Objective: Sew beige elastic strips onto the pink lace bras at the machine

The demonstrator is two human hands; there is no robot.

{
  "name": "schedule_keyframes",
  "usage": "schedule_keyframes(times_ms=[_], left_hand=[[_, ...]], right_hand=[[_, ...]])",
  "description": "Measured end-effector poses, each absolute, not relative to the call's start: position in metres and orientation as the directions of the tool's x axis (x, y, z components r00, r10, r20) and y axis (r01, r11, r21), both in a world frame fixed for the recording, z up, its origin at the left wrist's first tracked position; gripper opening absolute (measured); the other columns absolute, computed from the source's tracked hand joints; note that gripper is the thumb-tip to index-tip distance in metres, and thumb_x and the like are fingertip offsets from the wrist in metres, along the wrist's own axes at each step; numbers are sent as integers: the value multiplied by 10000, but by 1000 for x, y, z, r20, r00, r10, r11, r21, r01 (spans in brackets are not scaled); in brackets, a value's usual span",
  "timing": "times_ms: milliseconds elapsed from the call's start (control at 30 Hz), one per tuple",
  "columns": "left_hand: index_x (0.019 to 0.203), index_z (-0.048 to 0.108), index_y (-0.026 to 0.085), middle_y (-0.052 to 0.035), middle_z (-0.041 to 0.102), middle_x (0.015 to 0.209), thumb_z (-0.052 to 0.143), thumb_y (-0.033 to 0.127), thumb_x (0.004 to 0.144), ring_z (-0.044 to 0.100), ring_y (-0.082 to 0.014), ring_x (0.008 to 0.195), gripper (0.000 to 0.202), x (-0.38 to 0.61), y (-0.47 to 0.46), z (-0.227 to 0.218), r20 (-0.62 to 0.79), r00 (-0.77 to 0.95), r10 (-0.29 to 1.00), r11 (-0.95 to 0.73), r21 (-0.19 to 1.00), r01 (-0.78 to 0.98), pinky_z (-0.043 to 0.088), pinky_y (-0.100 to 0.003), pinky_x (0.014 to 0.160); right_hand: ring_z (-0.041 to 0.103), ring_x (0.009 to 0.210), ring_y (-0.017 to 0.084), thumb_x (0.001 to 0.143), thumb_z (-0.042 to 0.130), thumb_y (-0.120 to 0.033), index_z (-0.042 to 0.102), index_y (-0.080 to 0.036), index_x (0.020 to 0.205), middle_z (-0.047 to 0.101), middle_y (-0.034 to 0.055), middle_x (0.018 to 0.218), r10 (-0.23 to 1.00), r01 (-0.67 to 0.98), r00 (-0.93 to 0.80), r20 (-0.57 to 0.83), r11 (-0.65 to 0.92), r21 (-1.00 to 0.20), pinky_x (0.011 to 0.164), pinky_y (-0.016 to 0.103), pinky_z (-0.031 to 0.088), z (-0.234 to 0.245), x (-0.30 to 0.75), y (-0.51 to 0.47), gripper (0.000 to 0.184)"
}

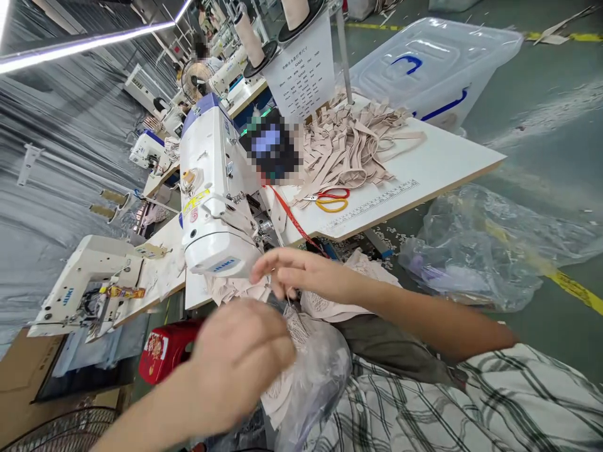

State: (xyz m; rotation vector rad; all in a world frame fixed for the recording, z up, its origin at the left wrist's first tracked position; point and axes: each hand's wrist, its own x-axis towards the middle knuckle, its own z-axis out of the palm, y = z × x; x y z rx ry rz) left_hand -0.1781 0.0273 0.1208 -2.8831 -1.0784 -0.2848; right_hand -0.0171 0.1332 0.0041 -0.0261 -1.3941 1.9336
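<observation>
My left hand (pixel 242 364) is smeared by motion in front of the sewing machine; its fingers point away and are hidden. My right hand (pixel 311 276) hovers beside the machine head, fingers loosely bent and apart, with nothing visible held in them. The white sewing machine (pixel 217 207) stands just beyond both hands. Beige fabric pieces (pixel 235 290) lie under its head. More beige lace pieces (pixel 325 306) rest on my lap below the right hand, and a clear plastic bag (pixel 325 358) with beige pieces hangs beneath the hands.
On the white table lie a heap of beige straps (pixel 348 147), scissors (pixel 332 201) and a printed ruler scale (pixel 372 204). A red strip (pixel 294 220) hangs over its edge. A lidded plastic bin (pixel 424 69), clear bags (pixel 475 251) and a red container (pixel 164 355) stand around.
</observation>
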Motion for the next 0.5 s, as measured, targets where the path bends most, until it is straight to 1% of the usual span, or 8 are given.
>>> schedule_keyframes(times_ms=[67, 100, 167, 200, 300, 367, 433, 500], left_hand=[[1022, 636, 224, -10, 726, 858, 447, 133, 1010, 671, -148, 791, 211, -174, 12, 85, 127, 781, 612, -791, 122, 600, 593, -316, 791], [1034, 623, 211, -23, 723, 848, 463, 107, 996, 667, -157, 782, 194, -173, 9, 70, 125, 782, 610, -790, 164, 590, 594, -326, 775], [1057, 609, 194, -50, 731, 886, 510, 78, 970, 685, -175, 851, 175, -175, 11, 47, 194, 740, 644, -765, 192, 615, 601, -339, 809], [1075, 608, 186, -64, 739, 929, 540, 79, 959, 698, -187, 920, 171, -176, 15, 39, 253, 713, 654, -756, 171, 632, 604, -345, 850], [1181, 603, 146, -133, 740, 1111, 629, 118, 930, 701, -230, 1081, 255, -178, 29, 25, 419, 655, 630, -727, 21, 686, 598, -354, 920], [1266, 577, 131, -169, 718, 1214, 631, 127, 928, 713, -230, 1065, 341, -176, 40, 20, 430, 647, 630, -686, -82, 723, 606, -313, 833], [1348, 540, 130, -185, 681, 1309, 590, 128, 943, 733, -216, 935, 407, -175, 52, 14, 341, 648, 681, -616, -211, 759, 581, -287, 649], [1358, 544, 132, -180, 678, 1316, 531, 105, 950, 709, -209, 758, 410, -178, 63, 10, 220, 656, 722, -566, -358, 743, 494, -310, 490]], right_hand=[[548, 588, 70, 970, 596, -487, 625, -160, 1109, 706, 56, 970, 439, -519, -815, 378, -264, -813, 502, 202, 396, -3, -19, 128, 356], [498, 522, 58, 967, 600, -492, 637, -150, 1042, 680, 19, 824, 445, -508, -821, 358, -284, -813, 465, 193, 355, -9, -24, 130, 352], [392, 448, 45, 943, 632, -496, 633, -141, 884, 530, -58, 596, 554, -496, -783, 284, -280, -822, 424, 182, 279, -23, -41, 142, 360], [350, 435, 40, 923, 654, -503, 616, -142, 827, 464, -78, 551, 626, -492, -746, 228, -288, -822, 411, 180, 242, -32, -52, 151, 376], [254, 422, 34, 870, 696, -512, 559, -158, 760, 370, -99, 521, 776, -524, -626, 78, -344, -779, 386, 188, 152, -65, -78, 179, 395], [206, 423, 38, 889, 657, -513, 515, -179, 755, 323, -106, 517, 797, -533, -601, 57, -347, -772, 381, 192, 132, -88, -80, 189, 386], [200, 422, 42, 895, 633, -504, 482, -193, 729, 313, -104, 510, 731, -465, -678, 75, -349, -814, 376, 186, 150, -111, -64, 189, 384], [226, 409, 44, 860, 667, -475, 502, -185, 685, 332, -99, 484, 585, -310, -809, 56, -345, -886, 367, 180, 193, -133, -38, 183, 377]])
